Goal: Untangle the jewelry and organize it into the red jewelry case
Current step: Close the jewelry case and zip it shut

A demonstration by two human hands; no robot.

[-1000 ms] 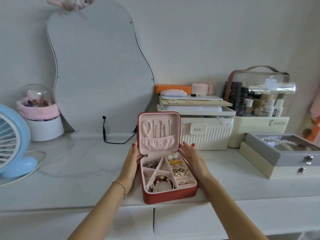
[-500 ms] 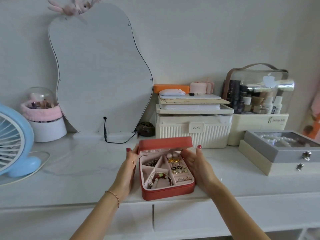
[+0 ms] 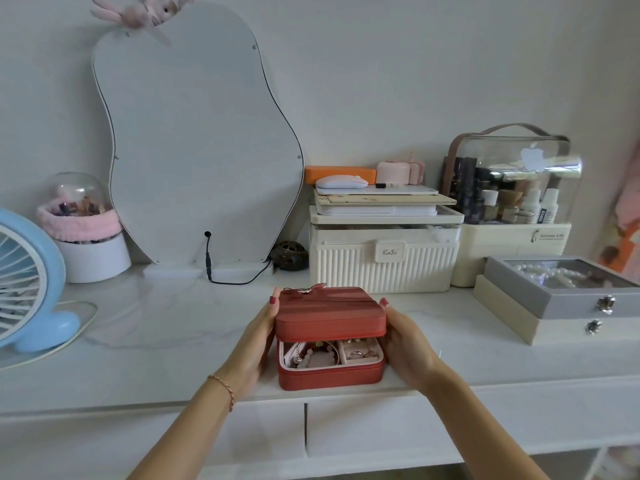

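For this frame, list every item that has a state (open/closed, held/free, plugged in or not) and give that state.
Red jewelry case: lid nearly shut, a gap left at the front; jewelry visible inside.
Left hand: fingers flat against the case's left side.
Right hand: fingers flat against the case's right side.
Grey jewelry box: closed.
Ribbed cream box: closed, latched.
Mirror cable: plugged in.

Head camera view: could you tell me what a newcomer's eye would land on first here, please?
The red jewelry case at the counter's front edge, lid nearly shut over jewelry, stands out, with the left hand and right hand on its sides. Behind it leans a pear-shaped mirror; a blue fan sits far left.
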